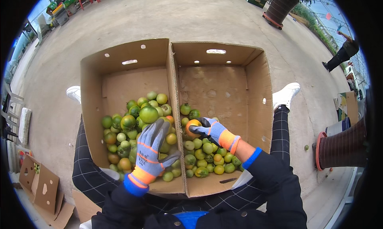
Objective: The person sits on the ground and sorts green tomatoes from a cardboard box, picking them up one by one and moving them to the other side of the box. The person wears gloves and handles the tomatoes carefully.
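Two open cardboard boxes stand side by side between my legs. Green and orange-tinged tomatoes [128, 122] are heaped in the left box [131, 79]. Smaller tomatoes [208, 148] lie at the near end of the right box [215, 82]. My right hand [209, 128], in a blue, orange and dark-palmed glove, grips an orange tomato [193, 128] above the right box, near the shared wall. My left hand [152, 146], gloved alike, rests over the left heap with its fingers extended and thumb apart. Its palm faces down, hiding the tomatoes beneath; I see nothing held in it.
Flattened and open cardboard boxes [45, 184] lie at the lower left. A large brown plant pot [341, 149] stands at the right, another pot [279, 7] at the upper right. A person [344, 54] stands at the far right. One small tomato [306, 147] lies on the concrete floor [206, 16].
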### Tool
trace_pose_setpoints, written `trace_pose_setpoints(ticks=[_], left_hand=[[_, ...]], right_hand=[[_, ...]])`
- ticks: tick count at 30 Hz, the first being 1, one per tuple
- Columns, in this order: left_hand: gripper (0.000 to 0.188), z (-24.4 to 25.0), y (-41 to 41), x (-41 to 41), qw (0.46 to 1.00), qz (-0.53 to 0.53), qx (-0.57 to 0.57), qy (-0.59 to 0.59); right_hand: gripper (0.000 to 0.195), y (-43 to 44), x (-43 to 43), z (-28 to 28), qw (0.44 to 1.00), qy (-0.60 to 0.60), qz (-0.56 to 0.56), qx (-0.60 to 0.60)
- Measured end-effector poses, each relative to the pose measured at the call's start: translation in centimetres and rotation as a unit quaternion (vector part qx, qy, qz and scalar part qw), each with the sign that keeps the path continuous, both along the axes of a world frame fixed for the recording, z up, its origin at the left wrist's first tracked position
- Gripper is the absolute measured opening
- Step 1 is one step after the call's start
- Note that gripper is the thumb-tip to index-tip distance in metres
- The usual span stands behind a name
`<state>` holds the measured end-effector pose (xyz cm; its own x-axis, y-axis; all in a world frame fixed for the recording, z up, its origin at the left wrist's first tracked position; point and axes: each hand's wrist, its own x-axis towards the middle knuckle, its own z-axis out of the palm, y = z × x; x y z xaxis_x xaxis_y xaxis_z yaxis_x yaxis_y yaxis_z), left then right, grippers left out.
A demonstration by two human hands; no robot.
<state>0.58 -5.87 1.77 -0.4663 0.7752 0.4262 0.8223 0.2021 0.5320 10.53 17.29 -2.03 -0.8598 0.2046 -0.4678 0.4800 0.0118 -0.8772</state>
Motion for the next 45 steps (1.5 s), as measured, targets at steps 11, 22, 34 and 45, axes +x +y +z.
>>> trace_pose_setpoints(ticks=[11,22,34,45], left_hand=[[0.080,2.2,0.2,1.9,0.994,-0.067,0.056,0.063],[0.082,-5.0,-2.7,-5.1,0.956,0.236,-0.152,0.088],[0.083,0.2,0.9,1.2,0.997,0.000,0.007,0.079],[0.064,0.9,0.7,1.1,0.993,0.004,0.043,0.108]], right_hand=[[0.034,-2.8,1.2,6.6,0.980,0.056,0.131,-0.138],[0.064,-0.2,-10.2,-9.4,0.793,-0.070,0.137,0.590],[0.041,1.1,2.1,1.3,0.976,0.042,-0.084,-0.194],[0.045,-0.5,1.6,3.6,0.989,-0.016,0.127,0.071]])
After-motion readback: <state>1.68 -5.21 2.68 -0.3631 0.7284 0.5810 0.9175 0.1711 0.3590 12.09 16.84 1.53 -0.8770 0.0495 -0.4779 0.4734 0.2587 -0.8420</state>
